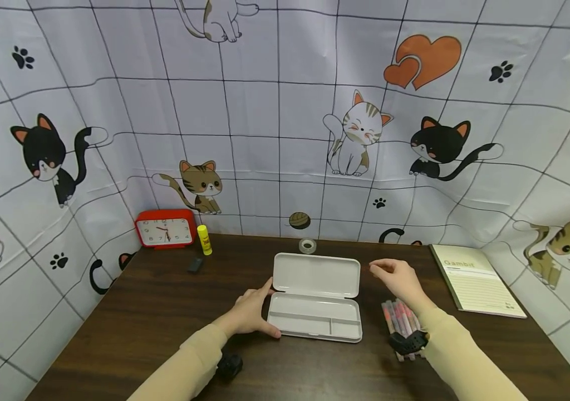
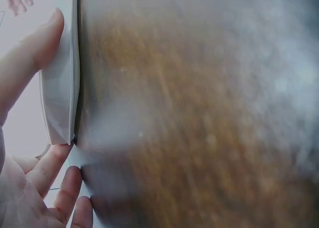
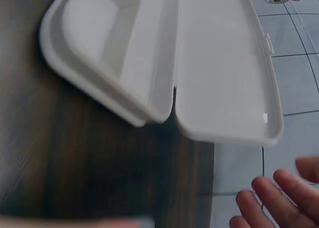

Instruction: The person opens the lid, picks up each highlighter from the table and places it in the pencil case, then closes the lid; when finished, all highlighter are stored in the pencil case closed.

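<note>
A white pencil case (image 1: 315, 333) lies with its lid (image 1: 317, 275) folded back and its divided tray facing up. At its left end is my left hand (image 1: 247, 312), thumb at the front corner and forefinger near the hinge. In the left wrist view the thumb (image 2: 50, 36) lies along the case's side, and a fairly straight finger touches its end. Just right of the lid, my right hand (image 1: 399, 278) hovers with loosely bent fingers and holds nothing. Beneath the right wrist lies a row of pinkish marker pens (image 1: 401, 316), partly covered by the wrist strap.
Behind the case sits a roll of tape (image 1: 307, 245). A red clock (image 1: 166, 228), a yellow glue stick (image 1: 204, 240) and a small dark block (image 1: 195, 265) are at the back left. The notepad (image 1: 475, 281) lies at the right, near the cat-patterned curtain (image 1: 305, 122).
</note>
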Demonstrator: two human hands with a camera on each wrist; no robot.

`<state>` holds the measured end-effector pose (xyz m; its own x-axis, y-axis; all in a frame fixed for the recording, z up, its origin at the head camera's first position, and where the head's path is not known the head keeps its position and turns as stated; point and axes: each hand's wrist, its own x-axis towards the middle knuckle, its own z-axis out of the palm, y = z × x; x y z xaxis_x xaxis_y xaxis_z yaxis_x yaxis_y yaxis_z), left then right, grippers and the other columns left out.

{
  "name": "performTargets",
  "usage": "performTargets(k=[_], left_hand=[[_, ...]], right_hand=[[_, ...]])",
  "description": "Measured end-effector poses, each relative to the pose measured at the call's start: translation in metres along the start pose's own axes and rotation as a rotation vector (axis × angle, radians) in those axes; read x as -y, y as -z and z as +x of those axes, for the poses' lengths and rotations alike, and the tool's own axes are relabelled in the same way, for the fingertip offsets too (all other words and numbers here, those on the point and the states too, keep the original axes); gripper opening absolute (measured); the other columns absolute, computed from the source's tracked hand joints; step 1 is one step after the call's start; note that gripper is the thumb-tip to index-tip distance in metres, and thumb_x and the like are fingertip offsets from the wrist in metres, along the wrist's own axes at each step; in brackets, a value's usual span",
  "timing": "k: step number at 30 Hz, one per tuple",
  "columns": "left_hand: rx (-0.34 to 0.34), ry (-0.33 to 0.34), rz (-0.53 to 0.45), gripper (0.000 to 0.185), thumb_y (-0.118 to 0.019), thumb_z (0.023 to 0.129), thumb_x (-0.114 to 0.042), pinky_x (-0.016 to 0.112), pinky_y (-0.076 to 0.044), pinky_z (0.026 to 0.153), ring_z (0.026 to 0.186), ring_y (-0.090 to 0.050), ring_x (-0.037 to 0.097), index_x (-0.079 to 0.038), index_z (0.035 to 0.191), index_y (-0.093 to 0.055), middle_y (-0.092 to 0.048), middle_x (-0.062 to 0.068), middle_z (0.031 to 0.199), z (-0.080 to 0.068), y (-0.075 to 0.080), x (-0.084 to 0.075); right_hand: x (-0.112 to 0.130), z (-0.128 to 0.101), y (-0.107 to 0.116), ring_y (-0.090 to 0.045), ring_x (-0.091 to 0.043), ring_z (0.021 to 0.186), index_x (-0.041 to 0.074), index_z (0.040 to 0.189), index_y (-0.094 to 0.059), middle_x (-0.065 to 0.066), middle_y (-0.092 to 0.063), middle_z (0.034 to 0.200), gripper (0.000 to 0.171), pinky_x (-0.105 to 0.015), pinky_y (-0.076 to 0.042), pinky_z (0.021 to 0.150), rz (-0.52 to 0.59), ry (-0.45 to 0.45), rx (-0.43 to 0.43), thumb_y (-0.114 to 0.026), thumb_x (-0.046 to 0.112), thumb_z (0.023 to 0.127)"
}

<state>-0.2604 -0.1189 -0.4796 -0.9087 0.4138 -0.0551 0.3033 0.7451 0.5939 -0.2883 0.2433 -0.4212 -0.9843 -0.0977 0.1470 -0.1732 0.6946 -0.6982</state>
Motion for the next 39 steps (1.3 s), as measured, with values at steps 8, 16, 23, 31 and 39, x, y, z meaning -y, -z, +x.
performTargets(k=[8,16,23,31,39], left_hand=[[-0.018,0.008,-0.002,0.127,-0.089,0.056,-0.047,0.060,-0.026,0.102,0.128,-0.036,0.037,0.000,0.150,-0.018,-0.050,0.007,0.139,0.001,-0.001,-0.003],[0.001,0.012,0.006,0.127,-0.088,0.058,-0.048,0.061,-0.025,0.102,0.130,-0.034,0.037,-0.001,0.151,-0.016,-0.048,0.006,0.141,0.002,-0.001,0.000],[0.005,0.011,0.004,0.127,-0.087,0.058,-0.049,0.060,-0.026,0.101,0.130,-0.034,0.037,-0.002,0.151,-0.016,-0.048,0.006,0.141,0.002,-0.001,-0.001],[0.001,0.009,-0.004,0.126,-0.087,0.058,-0.049,0.060,-0.026,0.102,0.129,-0.035,0.036,0.000,0.151,-0.016,-0.048,0.007,0.141,0.001,0.001,-0.002],[0.004,-0.001,0.018,0.125,-0.087,0.059,-0.049,0.060,-0.026,0.102,0.128,-0.035,0.037,-0.001,0.151,-0.016,-0.048,0.006,0.141,0.000,0.001,-0.002]], right_hand=[[-0.021,-0.035,0.038,-0.066,-0.031,0.085,-0.002,0.108,-0.067,-0.019,-0.069,0.098,0.027,-0.044,-0.052,0.069,-0.163,-0.028,-0.014,-0.062,0.018,0.091],[-0.051,-0.060,0.052,-0.065,-0.031,0.078,-0.007,0.097,-0.068,-0.017,-0.069,0.087,0.023,-0.043,-0.051,0.065,-0.259,-0.096,0.045,-0.065,0.012,0.086],[-0.074,-0.075,0.049,-0.064,-0.026,0.073,-0.007,0.090,-0.069,-0.012,-0.069,0.081,0.027,-0.043,-0.051,0.065,-0.288,-0.168,0.074,-0.070,0.018,0.082],[-0.080,-0.074,0.049,-0.062,-0.024,0.069,-0.007,0.086,-0.069,-0.012,-0.068,0.078,0.023,-0.042,-0.050,0.063,-0.322,-0.163,0.072,-0.070,0.016,0.083],[-0.078,-0.073,0.051,-0.060,-0.020,0.066,-0.007,0.085,-0.069,-0.011,-0.068,0.077,0.020,-0.042,-0.049,0.062,-0.333,-0.181,0.081,-0.069,0.013,0.083]])
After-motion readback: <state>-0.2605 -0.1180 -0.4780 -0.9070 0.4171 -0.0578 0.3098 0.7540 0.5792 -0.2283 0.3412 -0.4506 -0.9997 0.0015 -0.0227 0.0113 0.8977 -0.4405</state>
